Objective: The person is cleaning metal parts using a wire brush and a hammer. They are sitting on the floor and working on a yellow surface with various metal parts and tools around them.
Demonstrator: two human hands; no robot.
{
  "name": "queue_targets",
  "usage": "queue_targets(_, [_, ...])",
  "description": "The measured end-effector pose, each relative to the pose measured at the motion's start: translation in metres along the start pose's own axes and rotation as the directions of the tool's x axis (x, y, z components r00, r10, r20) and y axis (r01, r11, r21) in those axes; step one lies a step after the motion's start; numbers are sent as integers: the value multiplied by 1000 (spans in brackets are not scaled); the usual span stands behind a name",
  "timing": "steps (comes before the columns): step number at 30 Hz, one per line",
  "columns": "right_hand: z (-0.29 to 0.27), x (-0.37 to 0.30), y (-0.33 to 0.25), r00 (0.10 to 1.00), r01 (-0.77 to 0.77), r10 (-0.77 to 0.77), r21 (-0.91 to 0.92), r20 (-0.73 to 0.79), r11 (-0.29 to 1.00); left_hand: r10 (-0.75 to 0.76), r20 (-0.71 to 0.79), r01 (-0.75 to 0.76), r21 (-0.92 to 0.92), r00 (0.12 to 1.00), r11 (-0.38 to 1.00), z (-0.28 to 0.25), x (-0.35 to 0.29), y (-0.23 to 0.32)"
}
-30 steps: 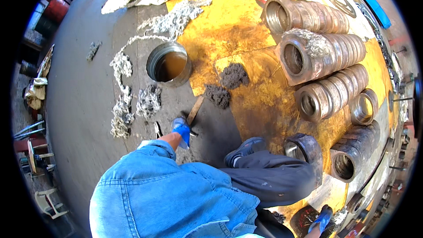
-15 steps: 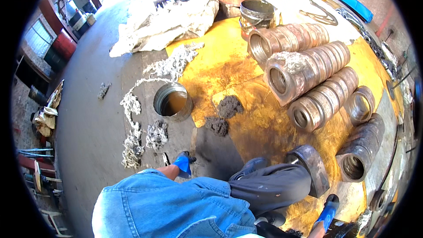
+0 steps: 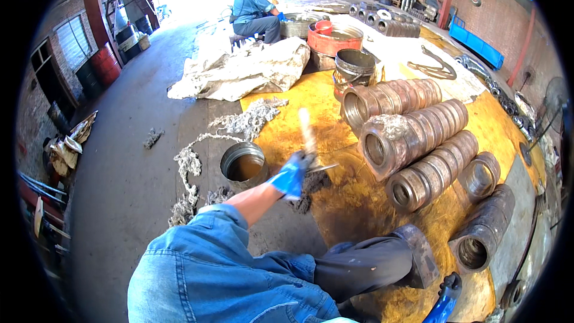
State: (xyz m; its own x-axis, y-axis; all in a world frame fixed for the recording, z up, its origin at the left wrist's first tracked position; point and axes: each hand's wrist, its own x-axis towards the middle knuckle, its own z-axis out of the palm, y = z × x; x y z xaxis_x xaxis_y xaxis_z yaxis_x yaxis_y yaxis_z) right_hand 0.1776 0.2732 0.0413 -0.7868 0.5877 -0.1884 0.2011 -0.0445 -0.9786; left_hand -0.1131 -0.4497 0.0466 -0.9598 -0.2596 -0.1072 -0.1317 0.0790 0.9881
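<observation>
My left hand [image 3: 294, 170], in a blue and black glove, reaches out over the yellow sheet, closed around a blurred tool [image 3: 307, 131]. The tool has a pale upper end, and a thin grey metal strip sticks out beside my fingers; its kind is unclear. Just left of this hand stands a round metal tin [image 3: 244, 166] holding brownish liquid. Dark wads of fibre [image 3: 311, 190] lie beneath the hand. My right hand [image 3: 449, 290], gloved too, is low at the right with loosely bent fingers and nothing visible in them. Near it, a dark metal block [image 3: 422, 257] stands by my knee.
Rows of ribbed metal rings [image 3: 418, 140] lie at the right. Beyond them are a dark bucket [image 3: 354, 66] and a red tub [image 3: 335, 39]. Grey fibre waste [image 3: 251, 118] and a pale crumpled sheet [image 3: 245, 72] cover the floor farther off. A co-worker [image 3: 254, 9] sits at the back.
My left hand has risen from the floor beside my body and swung forward and right with the tool. The view has tilted up. My right hand stays low at the right.
</observation>
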Motion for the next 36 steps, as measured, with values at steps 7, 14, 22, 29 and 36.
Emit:
queue_targets(7, [80,-58,-36,998,-12,18,-105,56,994,154,503,-18,-265,851,964,172,-23,146])
queue_targets(14, [112,-119,-52,953,201,-217,91,213,975,199,948,436,-292,246,851,239,-229,185])
queue_targets(22, [108,-181,-78,995,47,-53,73,86,996,142,990,454,-116,-23,884,339,-280,95])
queue_targets(29, [54,-186,-38,953,141,-187,199,240,970,-41,974,385,126,-221,914,371,-349,97])
queue_targets(36, [81,-174,-7,912,18,-155,340,380,940,-79,986,268,117,-147,956,369,-344,56])
